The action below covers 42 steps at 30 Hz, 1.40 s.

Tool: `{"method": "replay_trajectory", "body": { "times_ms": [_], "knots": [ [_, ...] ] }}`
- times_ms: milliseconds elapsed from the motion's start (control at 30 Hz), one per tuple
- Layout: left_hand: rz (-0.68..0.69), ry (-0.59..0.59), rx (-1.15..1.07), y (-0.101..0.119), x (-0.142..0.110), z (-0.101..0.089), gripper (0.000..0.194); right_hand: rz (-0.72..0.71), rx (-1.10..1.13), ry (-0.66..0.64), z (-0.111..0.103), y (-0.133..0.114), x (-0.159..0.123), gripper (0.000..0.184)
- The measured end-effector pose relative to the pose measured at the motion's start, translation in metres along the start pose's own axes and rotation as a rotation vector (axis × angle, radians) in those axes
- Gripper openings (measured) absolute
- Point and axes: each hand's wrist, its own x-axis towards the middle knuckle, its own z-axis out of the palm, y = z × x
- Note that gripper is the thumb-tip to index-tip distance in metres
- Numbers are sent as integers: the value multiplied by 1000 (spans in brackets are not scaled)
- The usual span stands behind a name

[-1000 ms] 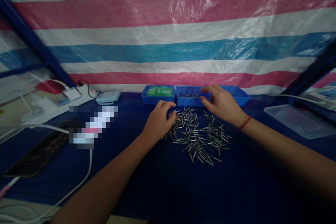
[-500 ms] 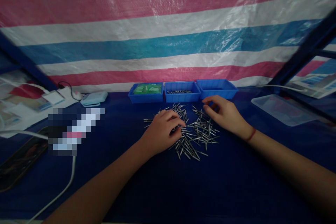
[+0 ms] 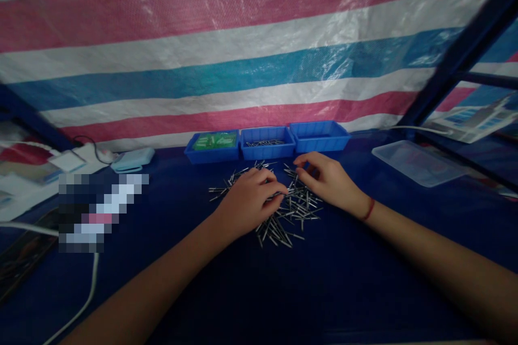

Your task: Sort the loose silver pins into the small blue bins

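Note:
A loose heap of several small metal pins lies on the dark blue tabletop. My left hand rests on the heap's left side, fingers curled down onto the pins. My right hand, a red string around its wrist, lies on the heap's right side with fingers spread and touching the pins. Whether either hand pinches a pin is hidden by the fingers. Behind the heap stand three blue trays: the left tray with green parts, the middle tray with metal pins, the right tray.
A clear plastic lid lies at the right. At the left are a pale blue box, white adapters and cables, a blurred-out item and a dark phone. A striped tarp closes off the back.
My right hand came back from the middle tray down onto the heap. My left hand slid further onto the pins. The view shifted, so everything sits more to the left.

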Motion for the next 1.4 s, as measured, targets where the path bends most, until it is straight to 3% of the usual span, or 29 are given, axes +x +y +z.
{"method": "replay_trajectory", "body": {
  "times_ms": [233,400,800,1033,1267,1400],
  "knots": [
    [33,-125,101,6,20,15,17,-15,-1,2,-3,-4,0,18],
    [-20,-121,167,2,25,23,19,-16,-8,-3,-6,-4,0,19],
    [-280,-149,16,12,26,24,13,-12,-10,-25,-3,-5,-1,17],
    [-256,-198,139,11,20,18,20,-24,3,-41,-3,-7,0,17],
    [-253,-204,163,2,11,12,22,-176,-35,-344,-13,-18,-3,12],
    [-255,-204,100,-1,9,8,21,-183,-64,-410,-12,-19,-5,13]
  ]
}}
